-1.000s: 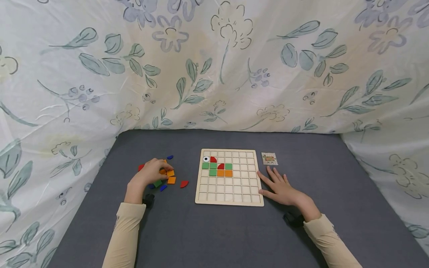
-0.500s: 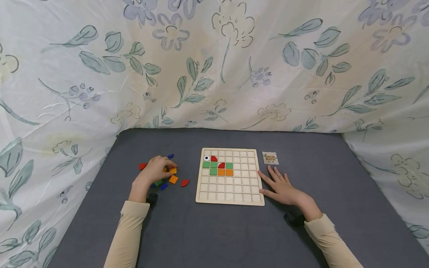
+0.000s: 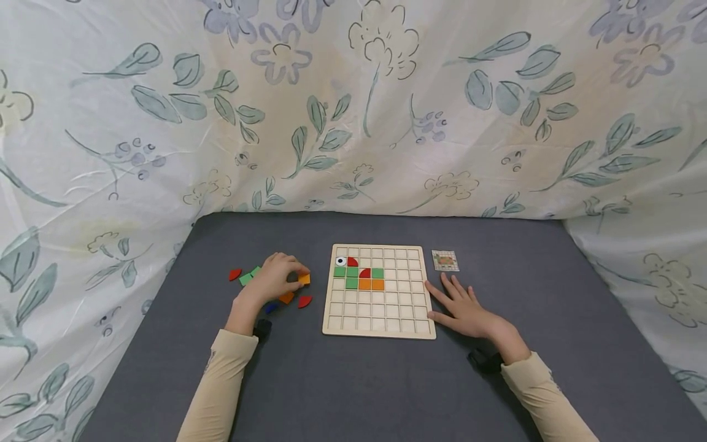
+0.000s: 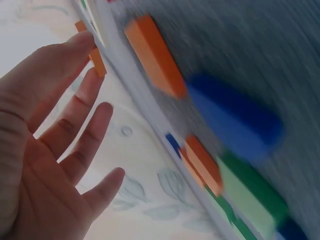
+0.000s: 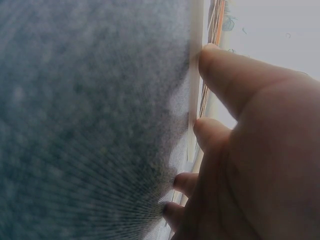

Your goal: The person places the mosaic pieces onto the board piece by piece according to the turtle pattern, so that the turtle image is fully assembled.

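My left hand (image 3: 273, 277) pinches an orange square tile (image 3: 304, 279) between thumb and fingertips, left of the board. In the left wrist view the tile (image 4: 99, 62) is lifted off the table, while the other fingers are spread. The wooden grid board (image 3: 381, 313) lies mid-table. Set in its upper left cells are an eye tile (image 3: 340, 261), red quarter-round tiles, green squares and orange squares (image 3: 371, 284). My right hand (image 3: 468, 311) lies with fingers spread by the board's right edge; its thumb and a finger touch that edge.
Loose tiles lie around and under the left hand: a red quarter-round (image 3: 305, 301), an orange one (image 3: 286, 298), a blue one (image 3: 270, 307), green ones (image 3: 245, 279) and a red one (image 3: 235, 274). A small picture card (image 3: 445, 261) lies beyond the right hand. A floral cloth (image 3: 331, 123) hangs behind.
My left hand has moved right from the loose pile towards the board, carrying the orange tile and uncovering green tiles behind it. The right hand stays in place.
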